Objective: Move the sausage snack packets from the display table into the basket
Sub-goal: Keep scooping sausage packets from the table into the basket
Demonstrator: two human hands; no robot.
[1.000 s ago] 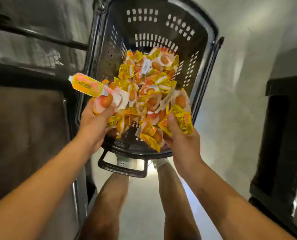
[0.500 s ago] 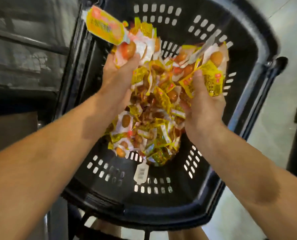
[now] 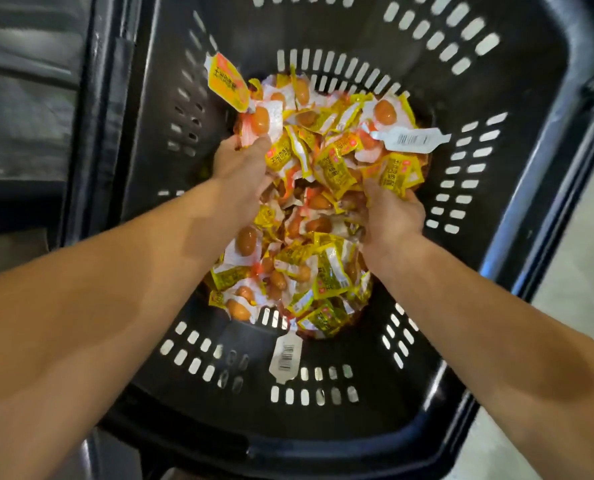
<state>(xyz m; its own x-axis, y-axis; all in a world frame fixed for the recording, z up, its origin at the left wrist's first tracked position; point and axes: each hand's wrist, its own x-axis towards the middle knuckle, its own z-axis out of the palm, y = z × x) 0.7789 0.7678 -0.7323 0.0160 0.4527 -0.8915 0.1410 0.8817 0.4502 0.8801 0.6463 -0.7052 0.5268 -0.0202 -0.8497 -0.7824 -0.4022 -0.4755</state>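
Note:
A black slotted plastic basket (image 3: 517, 188) fills the view. Both my hands reach deep into it, cradling a big heap of yellow, white and orange sausage snack packets (image 3: 326, 157). My left hand (image 3: 243, 168) grips the left side of the heap, with one yellow packet (image 3: 228, 83) sticking up above it. My right hand (image 3: 392, 213) grips the right side, thumb over a yellow packet. More packets (image 3: 288, 278) hang and lie below the hands on the basket floor. My fingers are hidden under the heap.
A white barcode tag (image 3: 409, 138) pokes out of the heap at the right; another barcode tag (image 3: 285, 355) lies on the basket's near wall. Dark shelving (image 3: 25, 109) stands to the left, and pale floor (image 3: 572, 289) shows at the right.
Both hands have carried the heap from the basket's near rim forward and down inside it. The view has closed in on the basket, and packets are spilling below the hands.

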